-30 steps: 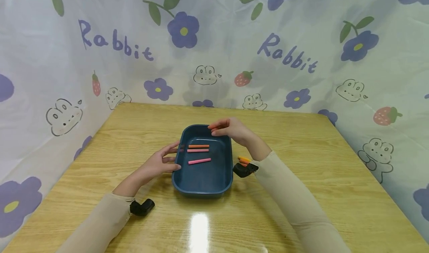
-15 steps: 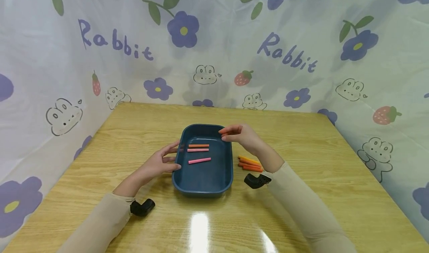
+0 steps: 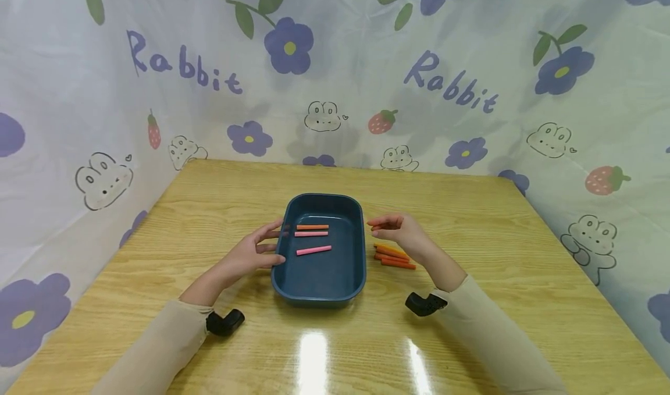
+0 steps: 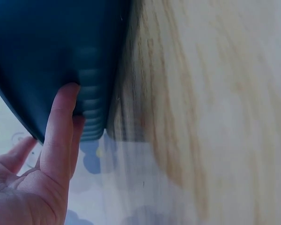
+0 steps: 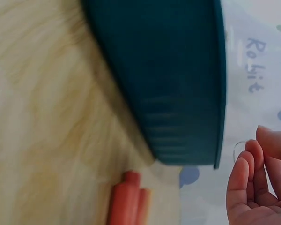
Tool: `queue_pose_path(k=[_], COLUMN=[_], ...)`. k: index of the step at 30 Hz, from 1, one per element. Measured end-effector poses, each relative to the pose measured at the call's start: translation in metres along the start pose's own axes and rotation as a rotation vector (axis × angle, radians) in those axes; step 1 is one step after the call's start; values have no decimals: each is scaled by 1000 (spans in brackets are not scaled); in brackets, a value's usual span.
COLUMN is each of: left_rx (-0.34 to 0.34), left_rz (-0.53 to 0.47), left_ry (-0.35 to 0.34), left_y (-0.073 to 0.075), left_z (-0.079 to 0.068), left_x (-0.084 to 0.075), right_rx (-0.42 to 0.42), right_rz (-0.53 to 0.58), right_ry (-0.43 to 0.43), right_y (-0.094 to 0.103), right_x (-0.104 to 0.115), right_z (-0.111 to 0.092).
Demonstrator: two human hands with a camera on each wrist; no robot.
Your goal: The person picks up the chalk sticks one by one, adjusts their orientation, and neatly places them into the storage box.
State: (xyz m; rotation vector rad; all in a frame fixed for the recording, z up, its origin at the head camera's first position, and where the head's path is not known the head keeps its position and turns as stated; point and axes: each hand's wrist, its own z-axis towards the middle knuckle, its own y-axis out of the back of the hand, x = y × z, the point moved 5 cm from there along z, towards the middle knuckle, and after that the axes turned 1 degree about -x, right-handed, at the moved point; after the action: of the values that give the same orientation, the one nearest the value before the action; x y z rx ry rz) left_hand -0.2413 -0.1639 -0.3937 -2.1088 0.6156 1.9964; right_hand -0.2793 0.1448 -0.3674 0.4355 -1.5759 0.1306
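A dark blue tray (image 3: 319, 296) with rounded corners sits mid-table. My left hand (image 3: 251, 254) touches its left side, thumb at the rim; in the left wrist view straight fingers (image 4: 58, 131) rest on the outer wall. Inside lie an orange stick (image 3: 312, 227), a light pink stick (image 3: 311, 234) and a brighter pink stick (image 3: 314, 250), slim like crayons. My right hand (image 3: 403, 232) hovers just right of the tray, fingers loosely bent, with nothing visible between them in the right wrist view. Below it lies a bunch of orange and red-orange sticks (image 3: 395, 257).
The wooden table (image 3: 502, 244) extends around the tray. Behind and beside it hangs a white cloth (image 3: 356, 81) printed with flowers, rabbits and strawberries. A black device (image 3: 225, 322) is worn at the left wrist and another black device (image 3: 425, 304) at the right.
My right hand has moved from above the tray's far right corner, rightward and nearer, out past its right rim. The bunch of sticks has come into fuller view. The left hand stays put.
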Motion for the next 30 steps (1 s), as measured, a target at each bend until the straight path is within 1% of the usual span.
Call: queue_pose_path(k=[7, 12, 18, 21, 30], left_rx=[10, 11, 11, 10, 8], left_rz=[-1, 0, -2, -4, -2], left_ry=[-14, -10, -3, -1, 1], left_y=[0, -1, -1, -2, -2], left_z=[2, 2, 1, 0, 1], left_x=[0, -2, -1, 0, 2], right_rx=[-43, -77, -106, -119, -163], right_rz=[-34, -55, -57, -86, -173], right_ry=[-18, -48, -48, -47, -92], right_y=[14, 24, 36, 42, 60], right_x=[-14, -25, -37, -43, -57], right_z=[-10, -15, -19, -20, -23])
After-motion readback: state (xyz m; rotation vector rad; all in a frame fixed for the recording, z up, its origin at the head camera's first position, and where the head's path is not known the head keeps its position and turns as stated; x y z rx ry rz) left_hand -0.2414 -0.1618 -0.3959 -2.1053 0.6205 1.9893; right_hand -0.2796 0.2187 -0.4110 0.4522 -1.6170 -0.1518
